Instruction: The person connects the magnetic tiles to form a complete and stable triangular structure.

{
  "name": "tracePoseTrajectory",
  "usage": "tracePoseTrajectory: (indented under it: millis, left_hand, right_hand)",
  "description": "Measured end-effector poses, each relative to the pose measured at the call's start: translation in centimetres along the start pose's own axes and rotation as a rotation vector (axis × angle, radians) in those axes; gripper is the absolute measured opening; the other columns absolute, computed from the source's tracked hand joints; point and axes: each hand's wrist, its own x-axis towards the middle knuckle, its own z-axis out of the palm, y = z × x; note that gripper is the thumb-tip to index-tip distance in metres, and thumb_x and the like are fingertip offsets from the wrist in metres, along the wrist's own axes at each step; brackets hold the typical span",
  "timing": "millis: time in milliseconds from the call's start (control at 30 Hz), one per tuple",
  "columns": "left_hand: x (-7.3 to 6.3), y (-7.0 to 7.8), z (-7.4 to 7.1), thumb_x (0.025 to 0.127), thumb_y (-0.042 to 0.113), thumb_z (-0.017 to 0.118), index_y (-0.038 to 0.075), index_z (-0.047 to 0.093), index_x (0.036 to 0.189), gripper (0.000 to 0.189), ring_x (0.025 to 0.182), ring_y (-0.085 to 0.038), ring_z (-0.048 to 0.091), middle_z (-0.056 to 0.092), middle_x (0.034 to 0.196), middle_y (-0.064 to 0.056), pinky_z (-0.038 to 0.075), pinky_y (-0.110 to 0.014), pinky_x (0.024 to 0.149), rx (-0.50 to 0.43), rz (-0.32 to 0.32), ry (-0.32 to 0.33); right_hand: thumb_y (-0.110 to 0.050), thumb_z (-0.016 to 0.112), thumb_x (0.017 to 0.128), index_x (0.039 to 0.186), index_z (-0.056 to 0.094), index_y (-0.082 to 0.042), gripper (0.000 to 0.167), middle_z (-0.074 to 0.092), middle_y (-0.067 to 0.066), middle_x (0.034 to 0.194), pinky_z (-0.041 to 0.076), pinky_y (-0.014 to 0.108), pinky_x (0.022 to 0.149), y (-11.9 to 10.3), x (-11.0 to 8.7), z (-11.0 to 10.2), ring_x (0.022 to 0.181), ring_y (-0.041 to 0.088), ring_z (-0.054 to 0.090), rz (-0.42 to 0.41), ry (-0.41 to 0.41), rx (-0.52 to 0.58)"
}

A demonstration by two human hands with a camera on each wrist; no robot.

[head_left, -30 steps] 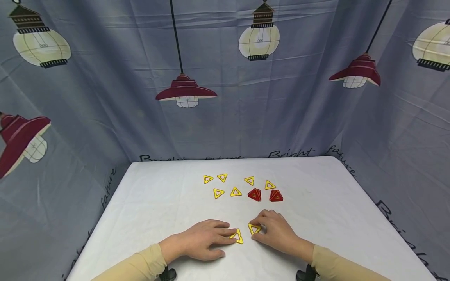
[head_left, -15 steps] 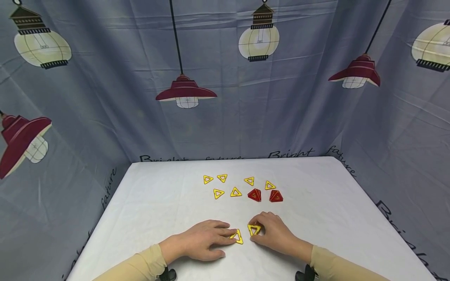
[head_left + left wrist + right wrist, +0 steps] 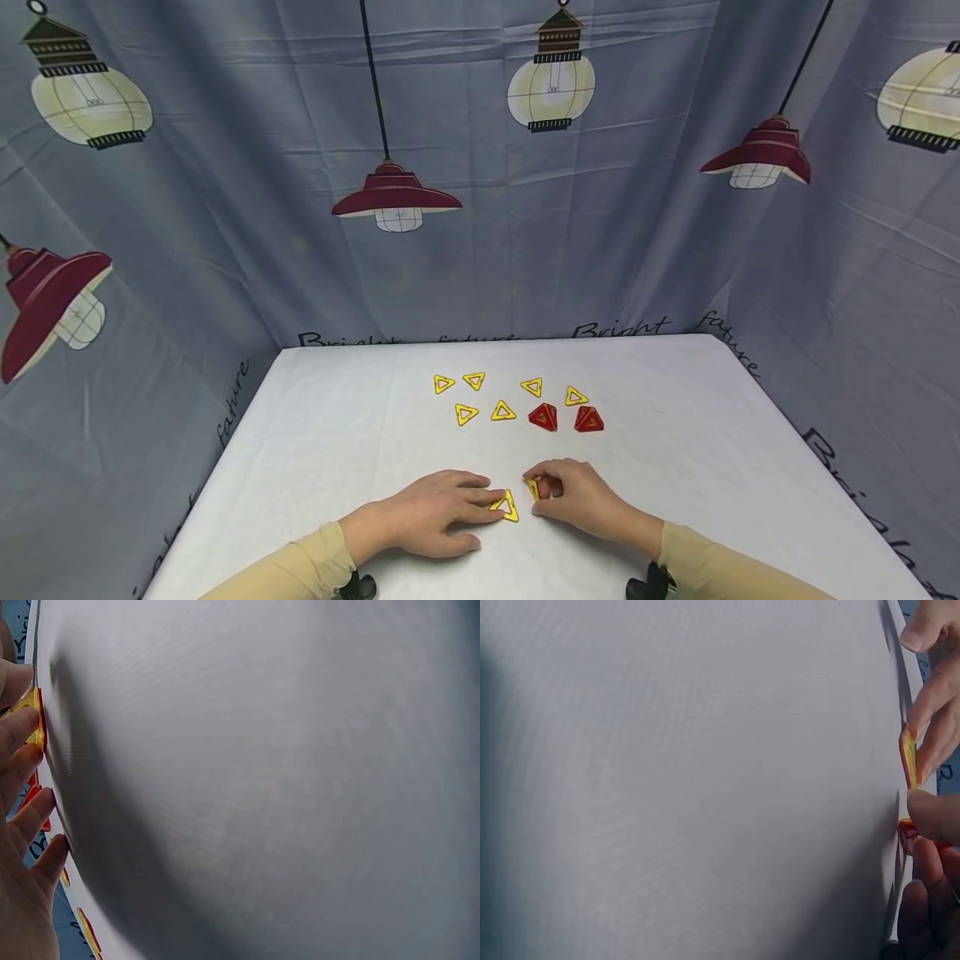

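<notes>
Fingers [image 3: 480, 494] of my left grip [image 3: 427, 512] lie outstretched on a hollow yellow triangular frame [image 3: 512, 507] on the white desk [image 3: 337, 442], while my right grip [image 3: 577, 500] pinches a second yellow triangular frame [image 3: 533, 489], tilted, just beside it, nearer me than two red faceted pieces [image 3: 543, 417].

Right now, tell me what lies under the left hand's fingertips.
Two fingertips of the left hand rest on a yellow triangle, which lies on the white tabletop. Its right side shows; the parts directly beneath the fingertips are covered and cannot be seen.
</notes>
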Motion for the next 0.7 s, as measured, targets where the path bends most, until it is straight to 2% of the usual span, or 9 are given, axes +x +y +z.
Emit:
tracePoseTrajectory:
  millis: [167, 267, 500, 700]
  left_hand:
    - [0.1, 0.0, 0.0, 0.104, 0.042, 0.054, 0.035, 0.048, 0.153, 0.05, 0.147, -0.011, 0.033, 0.037, 0.159, 0.019, 0.034, -0.04, 0.115, 0.012, 0.004, 0.006]
    - [0.1, -0.1, 0.1, 0.104, 0.043, 0.054, 0.035, 0.047, 0.153, 0.05, 0.147, -0.011, 0.033, 0.037, 0.159, 0.019, 0.034, -0.04, 0.115, 0.021, 0.004, 0.003]
    - [0.8, -0.7, 0.1, 0.106, 0.044, 0.049, 0.034, 0.047, 0.153, 0.049, 0.148, -0.01, 0.032, 0.036, 0.16, 0.018, 0.032, -0.038, 0.116, 0.062, 0.027, -0.001]
    - [1.6, -1.1, -0.2, 0.107, 0.043, 0.046, 0.033, 0.051, 0.152, 0.046, 0.147, -0.011, 0.034, 0.038, 0.159, 0.017, 0.033, -0.039, 0.116, 0.062, 0.035, -0.003]
  right_hand:
    - [-0.023, 0.086, 0.083, 0.119, 0.075, -0.018, 0.038, 0.058, -0.018, 0.08, 0.042, 0.027, 0.07, 0.0, -0.1, 0.0, 0.076, 0.007, 0.052, -0.032, -0.006, -0.018]
    - [-0.023, 0.084, 0.085, 0.121, 0.075, -0.018, 0.038, 0.06, -0.02, 0.082, 0.042, 0.029, 0.075, 0.1, -0.1, -0.1, 0.08, 0.007, 0.053, -0.045, -0.008, -0.04]
    - [-0.03, 0.085, 0.085, 0.121, 0.075, -0.02, 0.038, 0.064, -0.021, 0.103, 0.049, 0.033, 0.086, 0.2, -0.2, -0.3, 0.095, 0.004, 0.057, -0.03, -0.012, -0.018]
    - [-0.029, 0.086, 0.085, 0.119, 0.076, -0.021, 0.037, 0.064, -0.019, 0.106, 0.05, 0.03, 0.085, 0.1, 0.0, -0.1, 0.095, 0.007, 0.056, -0.007, -0.013, 0.003]
